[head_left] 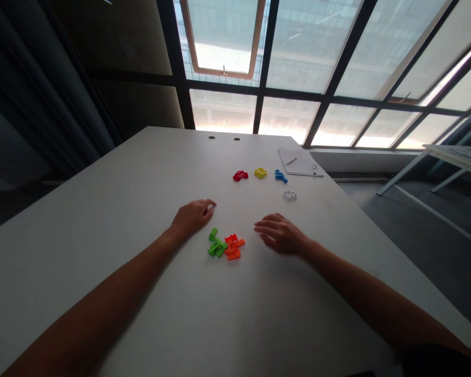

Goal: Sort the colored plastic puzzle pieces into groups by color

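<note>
My left hand [194, 215] rests on the white table, just beyond the green pieces. Its fingers are loosely bent and the thumb stands apart from the index finger, with nothing seen between them. To the right, my right hand [279, 233] is held with fingers stretched out and empty, near the tabletop. Between my forearms lies a pile of small green plastic pieces [217, 247], with one green piece [213, 234] a little apart. Touching that pile on its right is a heap of orange plastic pieces [232, 248]. Neither hand touches the pieces.
Farther back on the table [172, 157] are small groups of red pieces [240, 176], yellow pieces [260, 172], blue pieces [281, 176] and whitish pieces [290, 196]. Papers [297, 162] with pens lie near the right edge. Windows stand behind; another table [455, 157] is at right.
</note>
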